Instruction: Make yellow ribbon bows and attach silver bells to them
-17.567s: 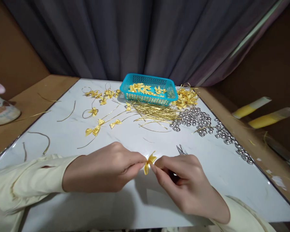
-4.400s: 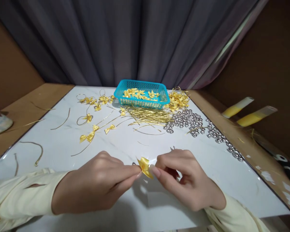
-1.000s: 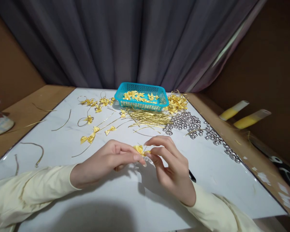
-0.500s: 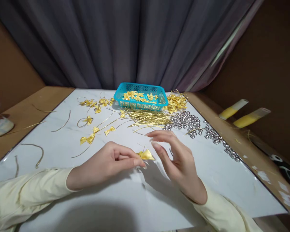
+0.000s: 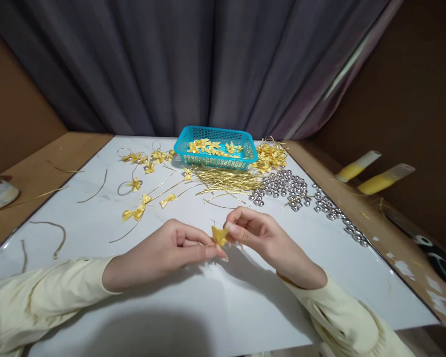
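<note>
Between my hands, above the white tabletop (image 5: 163, 312), is a small yellow ribbon bow (image 5: 219, 235), its outline slightly blurred. My left hand (image 5: 174, 245) pinches its lower left side between thumb and fingers. From the other side, my right hand (image 5: 258, 235) has thumb and forefinger closed on the bow's right loop. A thin strand sticks up behind the bow. Beyond my hands lie a bundle of gold cords (image 5: 228, 179) and a spread of silver rings or beads (image 5: 286, 183).
A blue plastic basket (image 5: 215, 132) holding yellow bows stands at the back. Beside it is a heap of yellow bows with cords (image 5: 271, 156). More bows (image 5: 137, 213) and loose cords lie left. Two yellow-and-clear tubes (image 5: 386, 179) are at the right edge.
My right hand has come down and left from beside the bow, its open fingers closing on the right loop. The bow has turned slightly; my left hand keeps its pinch.
</note>
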A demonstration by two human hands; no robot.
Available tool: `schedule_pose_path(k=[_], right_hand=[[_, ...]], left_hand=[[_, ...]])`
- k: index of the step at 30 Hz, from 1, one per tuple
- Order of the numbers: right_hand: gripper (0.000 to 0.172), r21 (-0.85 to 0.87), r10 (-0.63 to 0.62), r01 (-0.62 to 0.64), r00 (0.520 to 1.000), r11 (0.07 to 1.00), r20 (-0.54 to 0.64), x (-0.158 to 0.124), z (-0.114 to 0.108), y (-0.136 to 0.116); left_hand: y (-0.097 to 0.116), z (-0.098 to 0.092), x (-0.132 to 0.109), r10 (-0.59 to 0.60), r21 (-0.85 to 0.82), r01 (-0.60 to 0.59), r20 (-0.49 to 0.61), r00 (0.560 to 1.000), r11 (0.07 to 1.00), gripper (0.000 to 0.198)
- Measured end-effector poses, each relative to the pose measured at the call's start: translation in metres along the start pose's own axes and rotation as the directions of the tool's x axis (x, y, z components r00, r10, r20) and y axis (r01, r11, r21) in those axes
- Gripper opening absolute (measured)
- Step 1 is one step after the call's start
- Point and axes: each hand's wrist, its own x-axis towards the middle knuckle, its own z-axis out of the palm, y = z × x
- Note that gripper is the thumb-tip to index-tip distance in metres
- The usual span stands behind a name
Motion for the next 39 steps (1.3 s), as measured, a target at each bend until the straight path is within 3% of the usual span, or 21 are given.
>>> schedule_pose_path(k=[8, 21, 25, 29, 33, 39], right_hand=[[0.041, -0.163, -0.003, 0.01, 0.999, 0.987, 0.044, 0.004, 0.007, 0.004], [0.037, -0.046, 0.097, -0.092, 0.987, 0.995, 0.124, 0.008, 0.009, 0.011], [0.036, -0.091, 0.03, -0.026, 0.999, 0.996, 0.04, 0.006, 0.008, 0.009], [0.03, -0.277, -0.106, 0.088, 0.993, 0.957, -0.05, 0.0, 0.01, 0.007], [0.026, -0.408, -0.2, 0.167, 0.979, 0.897, -0.038, -0.005, 0.012, 0.004], [0.025, -0.458, -0.239, 0.209, 0.971, 0.864, -0.007, -0.009, 0.017, 0.001]], left_hand=[[-0.003, 0.001, 0.002, -0.015, 0.021, 0.014, 0.061, 0.998, 1.0, 0.033], [-0.006, 0.001, 0.004, -0.026, 0.042, 0.022, 0.1, 0.995, 0.999, 0.035], [-0.003, 0.001, 0.003, -0.015, 0.047, 0.011, 0.085, 0.996, 0.999, 0.035], [-0.003, 0.003, 0.002, 0.026, 0.137, -0.031, 0.038, 0.999, 0.99, 0.036], [-0.007, 0.004, 0.002, 0.11, 0.24, -0.123, 0.065, 0.992, 0.963, 0.043], [-0.009, 0.004, 0.003, 0.192, 0.304, -0.218, 0.114, 0.975, 0.927, 0.042]])
